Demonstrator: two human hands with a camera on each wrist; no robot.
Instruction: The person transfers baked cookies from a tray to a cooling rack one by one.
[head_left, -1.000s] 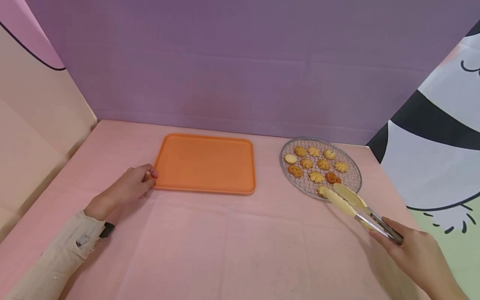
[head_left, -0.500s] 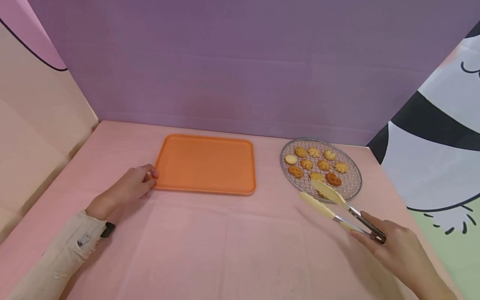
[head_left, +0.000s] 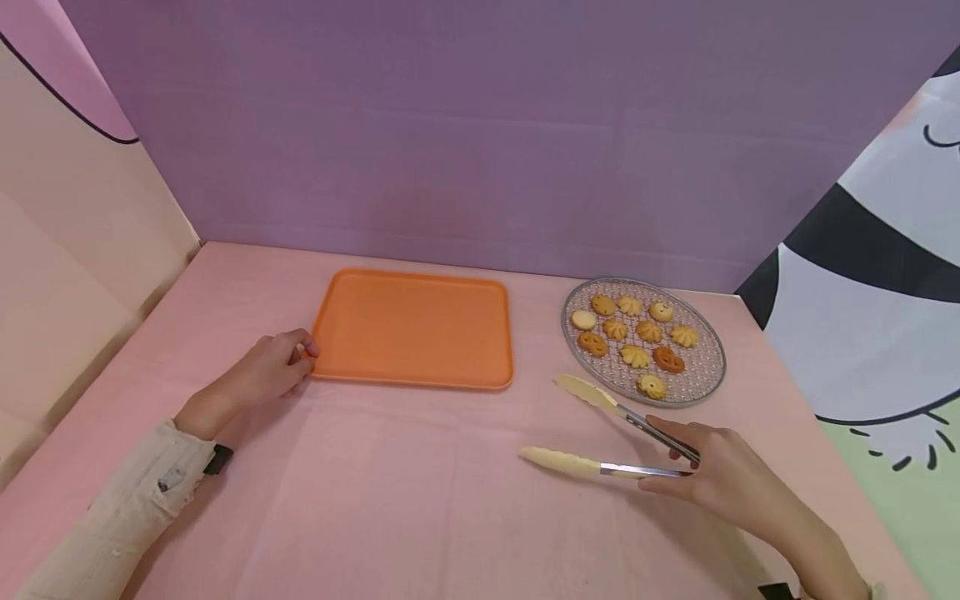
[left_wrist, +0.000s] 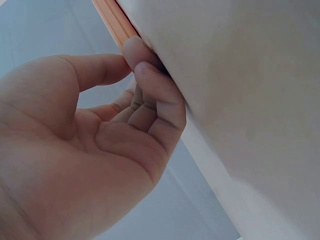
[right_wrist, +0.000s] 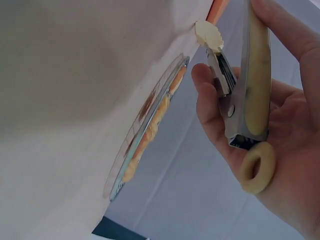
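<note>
At the near left corner of an orange tray [head_left: 416, 329], my left hand [head_left: 266, 367] pinches the rim between thumb and fingertips. The left wrist view shows the tray's edge [left_wrist: 114, 22] meeting those fingertips. My right hand [head_left: 731, 479] holds a pair of tongs [head_left: 633, 471] with cream tips, spread wide and holding nothing. The tips point left, over the table in front of a round wire rack [head_left: 703, 387]. In the right wrist view the tongs' metal arms and ring-shaped pull [right_wrist: 258, 167] lie against the palm. Several cookies [head_left: 634, 357] of different shapes lie on the rack.
A pink cloth covers the table [head_left: 450, 517]. Behind it rises a purple backdrop [head_left: 480, 133]. Printed panels stand at both sides, the right one [head_left: 862, 333] close to the rack. A strip of pink cloth separates tray and rack.
My right hand has drawn the tongs left and toward me, away from the rack, and the tips have spread wider. The near cookie stays on the rack. My left hand keeps its place at the tray.
</note>
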